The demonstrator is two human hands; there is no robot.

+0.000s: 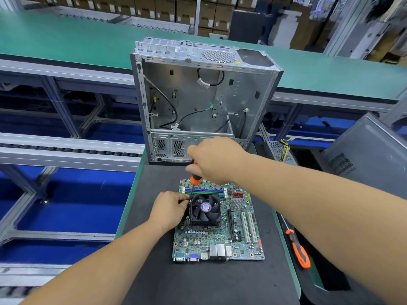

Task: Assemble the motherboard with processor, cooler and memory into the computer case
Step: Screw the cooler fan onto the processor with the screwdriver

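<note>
Motherboard lies flat in the middle of the dark work mat, with the open computer case standing at the mat's far edge. The step looks like fastening the cooler: the right hand is closed around an orange screwdriver whose tip meets the cooler's far-left corner, while the left hand pinches there to steady it. Next, likely the remaining corners, then lifting the board into the case.
</note>
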